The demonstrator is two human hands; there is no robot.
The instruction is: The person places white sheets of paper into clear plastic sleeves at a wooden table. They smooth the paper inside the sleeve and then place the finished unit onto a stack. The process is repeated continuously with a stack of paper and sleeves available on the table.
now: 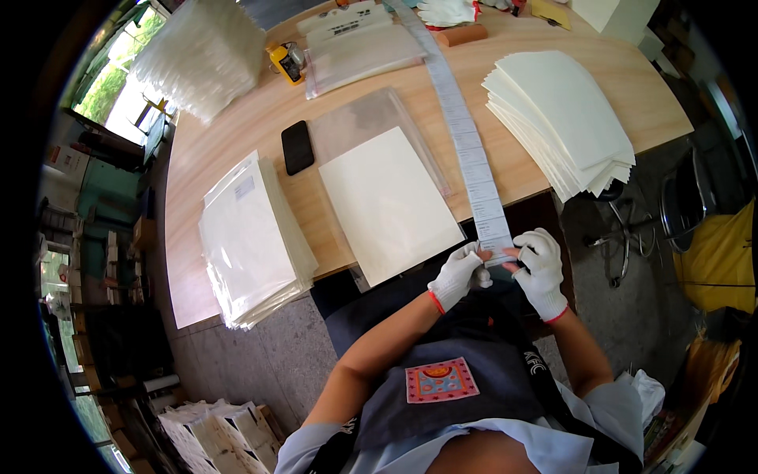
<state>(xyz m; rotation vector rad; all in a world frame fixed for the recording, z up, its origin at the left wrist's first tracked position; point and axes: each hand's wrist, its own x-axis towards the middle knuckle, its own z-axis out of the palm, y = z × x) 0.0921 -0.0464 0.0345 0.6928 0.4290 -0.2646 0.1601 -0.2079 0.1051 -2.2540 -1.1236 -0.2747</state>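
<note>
At table's near edge, end of long label strip (482, 197) was pinched between gloved left hand (456, 275) and right hand (542, 270) — both closed on it. Just beyond, cream sheet (388, 204) lay on clear sleeve (371, 118), black phone (298, 147) beside. Risk judged: strip tearing crookedly — caused by uneven pull. Farther off, cream stack (560, 118) rested.

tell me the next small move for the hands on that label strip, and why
Probably peel the end label free. Both gloved hands, left hand and right hand, pinch the near end of the label strip at the table edge, and the cream sheet lies beside it.
</note>
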